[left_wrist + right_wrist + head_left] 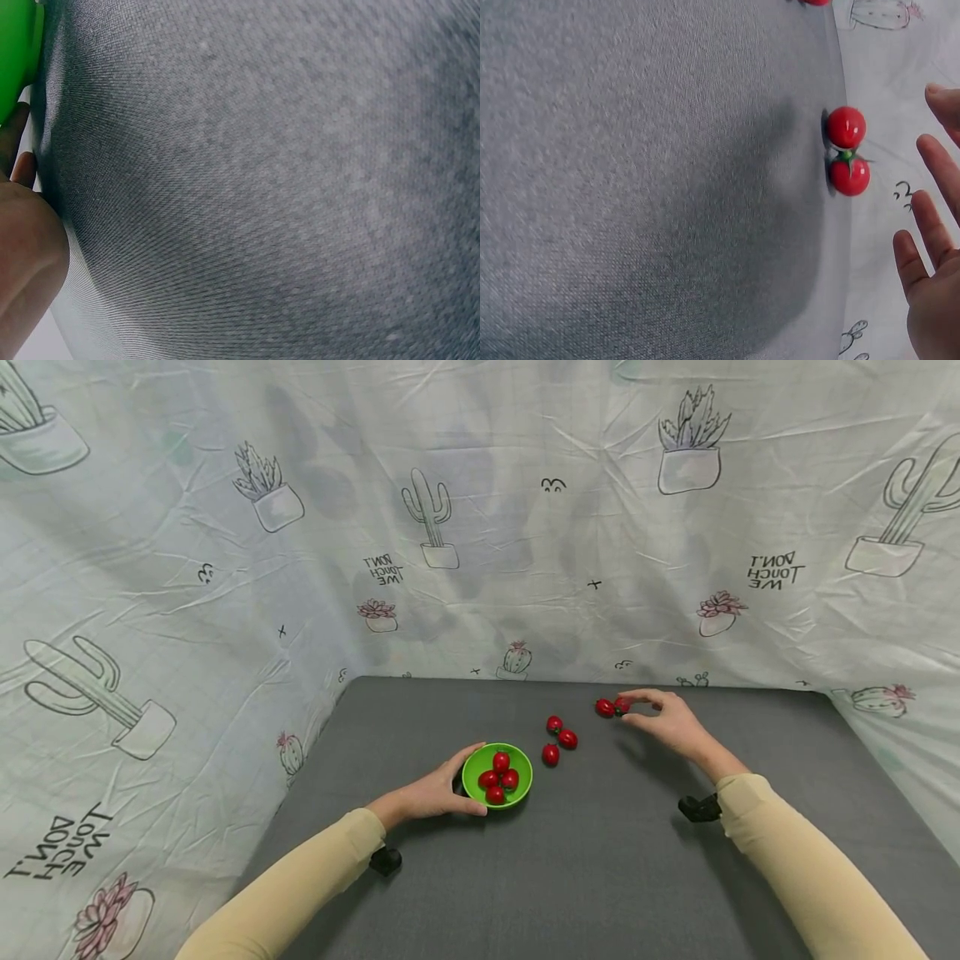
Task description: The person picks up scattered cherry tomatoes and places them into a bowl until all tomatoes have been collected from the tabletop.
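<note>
A green bowl [468,787] stands on the dark cloth with several red cherry tomatoes [510,779] inside. My left hand [437,789] holds it from the left, thumb along the near side and fingers along the far side; the left wrist view catches only a strip of the bowl [13,52] and part of the hand [26,247]. At the back right, my right hand [667,722] hovers over two cherry tomatoes [604,708] lying together. In the right wrist view its fingers are spread, apart from that pair of tomatoes [849,176], one with a green stem.
Three more cherry tomatoes [567,739] lie between the bowl and the right hand. Behind the grey table surface [570,877] hangs a white curtain [480,527] printed with potted cacti, which also runs down the left side.
</note>
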Tool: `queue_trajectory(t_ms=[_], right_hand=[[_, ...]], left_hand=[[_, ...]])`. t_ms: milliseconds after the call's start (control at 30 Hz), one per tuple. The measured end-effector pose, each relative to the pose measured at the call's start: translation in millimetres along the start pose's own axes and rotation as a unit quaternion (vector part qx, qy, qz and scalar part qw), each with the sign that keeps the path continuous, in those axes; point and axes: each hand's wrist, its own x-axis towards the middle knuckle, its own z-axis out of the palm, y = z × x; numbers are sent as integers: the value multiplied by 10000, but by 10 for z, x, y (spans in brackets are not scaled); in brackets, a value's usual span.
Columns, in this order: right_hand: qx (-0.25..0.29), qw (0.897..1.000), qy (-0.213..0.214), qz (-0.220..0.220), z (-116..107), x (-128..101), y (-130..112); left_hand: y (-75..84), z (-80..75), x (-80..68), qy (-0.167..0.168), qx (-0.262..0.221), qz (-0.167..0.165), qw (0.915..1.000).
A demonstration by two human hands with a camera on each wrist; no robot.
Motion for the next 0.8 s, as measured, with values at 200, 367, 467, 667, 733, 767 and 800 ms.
queue_trajectory(t_ms=[200,367,467,667,733,767,800], right_hand=[[17,9999,56,120,-16,34,94],[-14,9999,39,116,-18,64,162],[-17,9999,52,111,-14,87,196],[-83,9998,54,185,-9,142,246],[-113,9997,38,218,-5,162,258],[-111,9996,29,251,-3,170,266],[-117,9996,22,266,2,179,273]], left_hand=[[8,3,3,-4,82,10,10000],[1,4,12,-15,81,15,10000],[-9,4,14,-14,72,0,10000],[-35,4,30,-1,15,9,10000],[-39,6,33,2,-13,22,10000],[-39,7,32,1,-19,22,10000],[-37,7,31,-2,-27,25,10000]])
